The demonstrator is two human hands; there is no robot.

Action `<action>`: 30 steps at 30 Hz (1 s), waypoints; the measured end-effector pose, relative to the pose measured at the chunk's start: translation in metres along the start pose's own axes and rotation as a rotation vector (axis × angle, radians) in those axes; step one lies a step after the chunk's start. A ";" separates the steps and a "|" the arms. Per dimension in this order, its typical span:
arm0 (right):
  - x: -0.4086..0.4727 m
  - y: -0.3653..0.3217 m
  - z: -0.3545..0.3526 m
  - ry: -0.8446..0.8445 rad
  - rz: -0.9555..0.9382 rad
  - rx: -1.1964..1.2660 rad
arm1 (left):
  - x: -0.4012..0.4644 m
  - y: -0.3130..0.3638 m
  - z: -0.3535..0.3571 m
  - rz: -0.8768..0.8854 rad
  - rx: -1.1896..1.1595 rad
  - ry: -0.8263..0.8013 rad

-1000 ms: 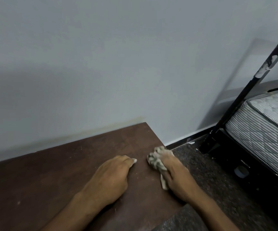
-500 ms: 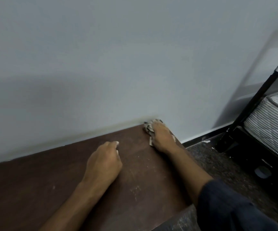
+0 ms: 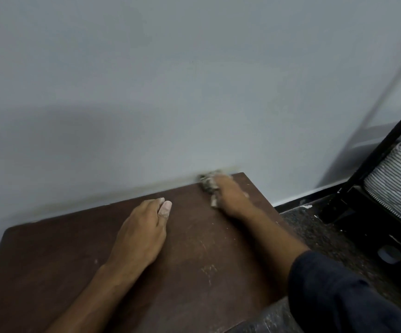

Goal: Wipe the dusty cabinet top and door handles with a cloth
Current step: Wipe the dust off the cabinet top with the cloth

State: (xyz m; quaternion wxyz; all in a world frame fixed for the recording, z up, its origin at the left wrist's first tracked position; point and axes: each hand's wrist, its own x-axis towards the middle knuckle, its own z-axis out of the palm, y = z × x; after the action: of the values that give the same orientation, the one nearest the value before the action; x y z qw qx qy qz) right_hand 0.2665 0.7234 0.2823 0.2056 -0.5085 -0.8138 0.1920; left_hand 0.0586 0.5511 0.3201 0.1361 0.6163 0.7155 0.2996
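The dark brown cabinet top fills the lower left, its back edge against the wall. My right hand grips a crumpled grey-white cloth at the top's far right corner, right by the wall. My left hand rests flat on the middle of the top, fingers together and pointing toward the wall. Faint pale scuffs and specks mark the wood near the front right. The cabinet's doors and handles are out of view.
A plain grey wall rises straight behind the cabinet. To the right lie dark speckled floor, a black bed frame post and a striped mattress.
My right hand has carried the cloth from the front right edge to the far right corner, then a little left along the wall. My left hand stays resting on the top.
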 end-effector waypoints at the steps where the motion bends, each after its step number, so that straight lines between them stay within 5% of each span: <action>1: -0.003 0.018 -0.015 0.044 0.062 -0.032 | -0.002 0.000 0.001 0.002 0.001 -0.019; 6: -0.055 0.011 -0.027 0.140 0.139 0.045 | -0.004 0.007 0.014 0.062 0.002 -0.072; 11: -0.155 -0.040 0.002 -0.044 -0.263 0.010 | -0.012 0.034 0.031 0.181 0.021 -0.090; 20: -0.167 0.065 -0.054 0.155 0.165 -0.068 | -0.044 0.062 0.037 0.242 0.044 -0.185; 23: -0.213 0.032 -0.039 0.250 0.095 -0.030 | -0.053 0.062 0.036 0.226 -0.002 -0.184; 27: -0.254 -0.005 -0.019 0.057 -0.136 0.038 | -0.066 0.061 0.041 0.259 0.022 -0.207; 30: -0.243 0.022 -0.038 0.099 -0.043 -0.007 | -0.074 0.051 0.033 0.258 0.042 -0.210</action>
State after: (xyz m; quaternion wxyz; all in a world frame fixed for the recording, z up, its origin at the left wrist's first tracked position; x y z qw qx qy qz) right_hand 0.4004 0.5158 0.2690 0.2479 -0.5003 -0.8141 0.1595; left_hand 0.1332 0.4911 0.3117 0.1576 0.7337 0.6184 0.2333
